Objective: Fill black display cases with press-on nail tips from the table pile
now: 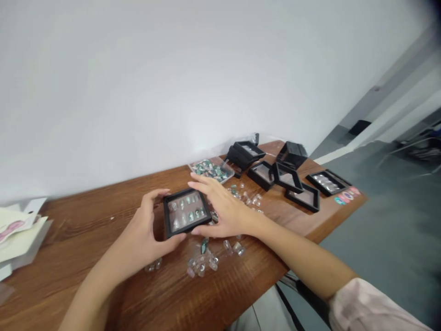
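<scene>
Papers (25,236) lie well left of the black-framed case (187,211), a clear tray (230,175) behind it, other black frames (288,178) to its right, loose nail tips (201,265) in front. Over the table (69,243), the left hand (143,232) and right hand (225,209) pinch the case's sides, thumbs at its near edge; some lower fingers are hidden.

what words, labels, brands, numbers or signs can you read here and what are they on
No text can be read in this picture.
Round stickers at the corner of the table: too small and blurred to read.
Cards at the left edge: pink print shows, no readable words.
Black frame between the left hand and right hand: no lettering visible.
</scene>
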Action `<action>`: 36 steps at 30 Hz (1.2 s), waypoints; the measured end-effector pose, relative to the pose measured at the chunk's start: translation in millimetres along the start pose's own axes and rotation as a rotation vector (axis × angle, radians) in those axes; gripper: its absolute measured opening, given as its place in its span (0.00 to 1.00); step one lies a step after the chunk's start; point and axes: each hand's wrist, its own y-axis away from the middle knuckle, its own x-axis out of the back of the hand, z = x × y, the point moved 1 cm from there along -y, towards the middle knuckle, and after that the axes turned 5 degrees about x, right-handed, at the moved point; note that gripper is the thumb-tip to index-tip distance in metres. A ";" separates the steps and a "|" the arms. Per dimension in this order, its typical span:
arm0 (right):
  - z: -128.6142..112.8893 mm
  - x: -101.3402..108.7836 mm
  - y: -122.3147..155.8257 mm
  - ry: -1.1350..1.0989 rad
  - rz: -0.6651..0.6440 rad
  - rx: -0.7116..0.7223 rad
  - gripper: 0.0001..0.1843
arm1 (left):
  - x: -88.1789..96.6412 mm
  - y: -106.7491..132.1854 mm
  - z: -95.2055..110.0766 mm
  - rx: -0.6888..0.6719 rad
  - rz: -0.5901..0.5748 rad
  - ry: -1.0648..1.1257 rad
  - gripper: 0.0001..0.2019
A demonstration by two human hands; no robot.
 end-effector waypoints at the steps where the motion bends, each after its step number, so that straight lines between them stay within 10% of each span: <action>1: -0.5 1.0 0.0 -0.039 -0.009 0.008 0.50 | -1.8 0.2 0.4 0.004 -0.019 0.019 0.41; 14: -7.8 6.8 -3.0 -0.161 -0.085 0.009 0.49 | -8.3 2.2 7.1 -0.011 -0.033 0.176 0.41; 23: -18.2 24.1 10.7 -0.075 0.176 -0.028 0.50 | 4.5 -0.5 1.5 -0.016 -0.021 0.374 0.29; 33: 31.0 154.9 152.0 0.832 0.780 -0.652 0.40 | -3.2 -2.0 3.6 0.009 -0.084 0.306 0.28; 36: 61.2 192.9 211.7 0.925 0.757 -0.868 0.43 | -4.2 -2.0 6.7 -0.007 -0.092 0.277 0.28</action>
